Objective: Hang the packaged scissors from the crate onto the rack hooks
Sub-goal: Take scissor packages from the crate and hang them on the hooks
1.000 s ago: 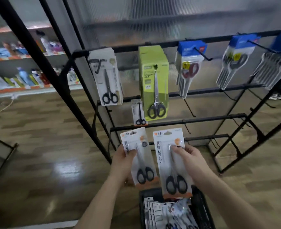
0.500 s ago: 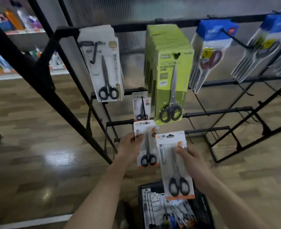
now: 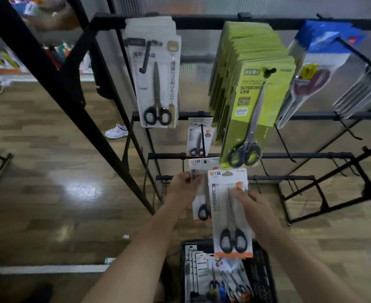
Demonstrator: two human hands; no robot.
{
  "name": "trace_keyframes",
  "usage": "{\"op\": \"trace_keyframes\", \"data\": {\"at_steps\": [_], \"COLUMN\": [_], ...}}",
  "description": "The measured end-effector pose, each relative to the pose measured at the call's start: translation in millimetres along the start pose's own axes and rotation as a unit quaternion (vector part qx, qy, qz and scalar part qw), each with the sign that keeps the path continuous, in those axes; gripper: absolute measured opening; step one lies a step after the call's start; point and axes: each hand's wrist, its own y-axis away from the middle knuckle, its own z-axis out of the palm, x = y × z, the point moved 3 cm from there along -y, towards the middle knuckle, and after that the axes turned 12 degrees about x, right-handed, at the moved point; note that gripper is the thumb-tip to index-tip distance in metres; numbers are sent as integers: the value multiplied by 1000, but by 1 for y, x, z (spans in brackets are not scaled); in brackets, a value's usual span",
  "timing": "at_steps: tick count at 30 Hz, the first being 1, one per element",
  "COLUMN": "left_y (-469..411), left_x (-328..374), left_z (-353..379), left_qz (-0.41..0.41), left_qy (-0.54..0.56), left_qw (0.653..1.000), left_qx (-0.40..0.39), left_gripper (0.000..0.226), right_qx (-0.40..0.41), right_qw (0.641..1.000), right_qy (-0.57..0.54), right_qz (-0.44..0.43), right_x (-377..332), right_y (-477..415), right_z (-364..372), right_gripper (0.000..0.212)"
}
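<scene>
My left hand (image 3: 183, 186) grips a small white-and-orange scissors pack (image 3: 199, 193) by its left edge, its top just under the third black rail (image 3: 289, 155) of the rack. My right hand (image 3: 253, 206) holds a larger white-and-orange scissors pack (image 3: 230, 213) from the right side, thumb on its front, in front of the lowest rail. Below stands the black crate (image 3: 261, 272) with several more packaged scissors (image 3: 221, 278). A matching small pack (image 3: 198, 138) hangs on a hook above my left hand.
Upper hooks carry white scissors packs (image 3: 156, 79), a thick stack of green packs (image 3: 254, 110) and blue-topped packs (image 3: 315, 68). Bare hooks (image 3: 287, 149) stick out of the lower rails to the right. A diagonal black frame bar (image 3: 55, 84) runs left. Someone's white shoe (image 3: 115, 132) shows behind the rack.
The view has closed in on the rack. My left hand has carried the small pack up and forward to the third rail; my right hand still holds the larger pack lower down.
</scene>
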Motion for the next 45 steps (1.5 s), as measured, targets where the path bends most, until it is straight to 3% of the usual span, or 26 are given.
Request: {"op": "trace_keyframes", "data": {"at_steps": [6,11,16,19,24,30,35,38,42,45], "left_y": [-2,-16,-48,-70,-108,-139,-138,-125,-97,-78], "left_x": [-9,-5,5,20,50,63,65,59,46,34], "left_z": [6,6,7,9,16,18,12,-2,-25,-38], "left_qz": [2,12,40,55,46,28,14,22,76,103], "left_qy": [-1,-8,-36,-50,-69,-18,14,19,-24,-48], "left_qw": [1000,1000,999,997,996,999,1000,999,997,993], "left_qx": [18,16,-5,2,-14,-5,2,13,-1,-21], "left_gripper": [27,28,34,41,31,25,27,35,25,32], "right_qx": [6,10,-6,-14,21,36,21,41,74,84], "right_qw": [1000,999,1000,999,998,998,998,998,996,995], "right_qy": [23,35,25,30,44,42,45,53,39,41], "right_qz": [-9,-20,-11,-6,-29,-30,-25,1,21,35], "right_x": [-1,4,4,3,-3,-7,-9,-4,6,6], "right_y": [-7,-16,-24,-25,-27,-32,-33,-39,-45,-48], "right_z": [-4,2,17,24,31,45,57,62,68,76], "right_gripper": [71,72,55,57,71,80,50,60,49,45]}}
